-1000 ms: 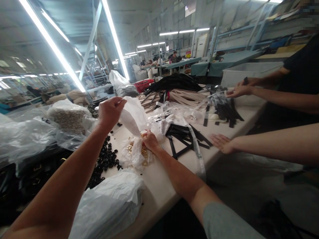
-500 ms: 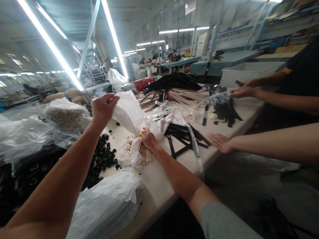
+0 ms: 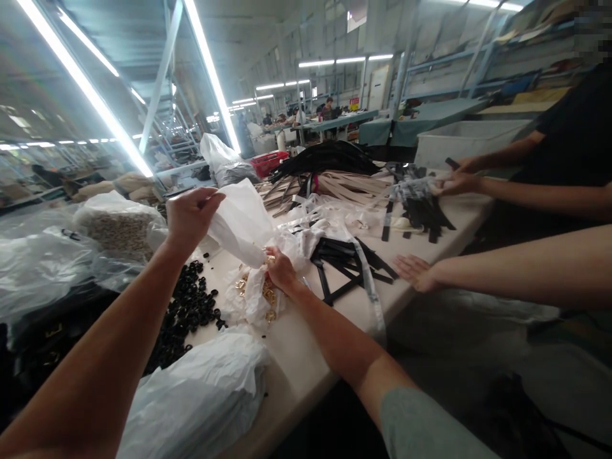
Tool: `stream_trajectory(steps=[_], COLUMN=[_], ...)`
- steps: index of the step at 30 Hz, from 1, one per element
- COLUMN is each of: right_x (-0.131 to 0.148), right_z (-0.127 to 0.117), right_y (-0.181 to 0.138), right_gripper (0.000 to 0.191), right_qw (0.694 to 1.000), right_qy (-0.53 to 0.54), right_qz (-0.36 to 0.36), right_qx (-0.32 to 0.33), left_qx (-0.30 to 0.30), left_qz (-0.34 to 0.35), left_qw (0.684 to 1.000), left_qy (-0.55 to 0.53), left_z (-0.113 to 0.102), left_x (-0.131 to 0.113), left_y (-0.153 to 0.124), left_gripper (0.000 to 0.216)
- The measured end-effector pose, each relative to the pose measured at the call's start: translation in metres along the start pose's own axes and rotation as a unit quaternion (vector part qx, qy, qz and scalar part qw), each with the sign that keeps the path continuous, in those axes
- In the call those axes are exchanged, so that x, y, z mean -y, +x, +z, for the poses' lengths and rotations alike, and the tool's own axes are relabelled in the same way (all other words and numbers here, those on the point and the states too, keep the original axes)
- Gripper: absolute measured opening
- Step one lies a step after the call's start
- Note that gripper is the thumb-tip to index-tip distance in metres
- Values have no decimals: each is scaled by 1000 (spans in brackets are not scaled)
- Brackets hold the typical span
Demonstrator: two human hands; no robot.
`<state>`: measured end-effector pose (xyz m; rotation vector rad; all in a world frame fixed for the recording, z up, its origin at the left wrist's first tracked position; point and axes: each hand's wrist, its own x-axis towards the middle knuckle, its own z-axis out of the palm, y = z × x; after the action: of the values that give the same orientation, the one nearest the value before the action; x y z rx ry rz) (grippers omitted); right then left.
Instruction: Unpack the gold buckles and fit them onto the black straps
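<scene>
Nearest the table (image 3: 310, 357) edge sits a stuffed white bag (image 3: 201, 395). Just past it the right hand (image 3: 281, 271) is clenched on the bunched neck of a thin white plastic bag (image 3: 239, 223), with gold buckles (image 3: 265, 294) spilling at its seven o'clock. The left hand (image 3: 189, 217), raised at ten o'clock, pinches the bag's upper edge between curled fingers. Black rings (image 3: 191, 306) lie at nine o'clock, black straps (image 3: 344, 261) at three, where a co-worker's hand (image 3: 415, 273) rests flat, fingers spread.
</scene>
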<state>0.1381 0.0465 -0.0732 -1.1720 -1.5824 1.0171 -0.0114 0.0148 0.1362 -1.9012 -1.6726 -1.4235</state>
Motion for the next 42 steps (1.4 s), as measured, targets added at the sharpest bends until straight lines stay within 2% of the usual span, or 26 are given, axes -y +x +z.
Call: stream_trajectory(steps=[6, 9, 11, 15, 22, 24, 27, 31, 34, 36, 42], right_x=[0, 4, 6, 6, -4, -3, 2, 8, 8, 7, 2], right_z=[2, 1, 0, 2, 11, 9, 3, -7, -13, -17, -35], right_y=[3, 1, -1, -3, 3, 3, 2, 0, 0, 2, 10], right_gripper=[22, 16, 19, 38, 40, 33, 20, 24, 22, 21, 25], right_qw=[992, 981, 974, 979, 988, 993, 996, 966, 951, 943, 925], right_qy=[112, 185, 212, 172, 147, 106, -46, -240, -297, -322, -372], right_qz=[20, -15, -54, -106, -50, -45, -69, -97, -88, -83, -65], right_qx=[-54, -57, -53, -39, -18, -13, -10, 5, 3, -2, -44], left_qx=[19, 7, 5, 6, -10, -9, -8, -39, -86, -107, -126], left_qz=[-10, -10, -15, -31, -53, -47, -40, -54, -54, -51, -44], left_qw=[999, 999, 999, 999, 998, 999, 998, 997, 993, 991, 989], left_qy=[41, 39, 36, 20, -16, -26, -39, -44, -61, -68, -68], left_z=[-1, -2, -2, -2, -2, -4, -8, -17, -27, -33, -50], left_x=[13, 15, 13, 10, 14, 15, 12, 2, -5, -7, -4], left_y=[-6, -8, -8, -10, -12, -12, -11, -5, 1, 4, 7], left_gripper=[25, 26, 27, 27, 26, 27, 26, 19, 12, 18, 23])
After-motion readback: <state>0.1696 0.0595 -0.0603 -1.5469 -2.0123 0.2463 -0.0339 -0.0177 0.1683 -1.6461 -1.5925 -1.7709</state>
